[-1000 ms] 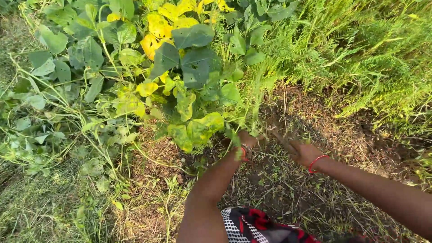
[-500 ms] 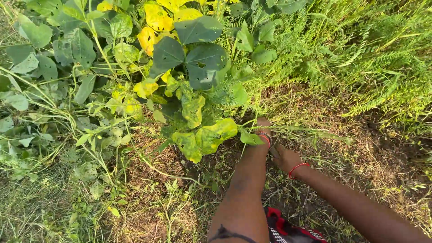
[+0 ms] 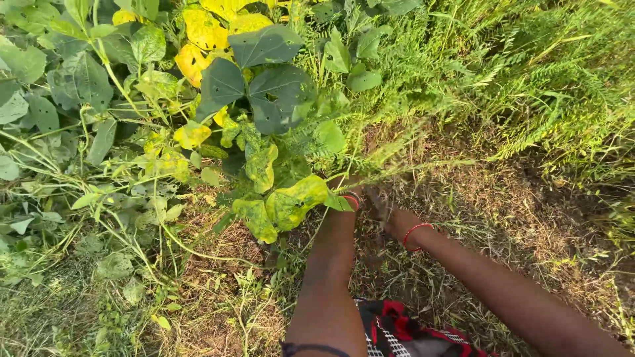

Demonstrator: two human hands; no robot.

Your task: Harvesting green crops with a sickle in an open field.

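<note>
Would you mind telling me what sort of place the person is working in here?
Probably a farm field or garden plot outdoors: broad-leaved plants with yellowing leaves, feathery weeds, and bare soil strewn with dry grass, where the left hand and right hand reach.

Leafy plant stands left of centre; feathery grass lies to its right. Both hands meet at the plant's base: left hand under the leaves, right hand just beside it, above bare ground.
</note>
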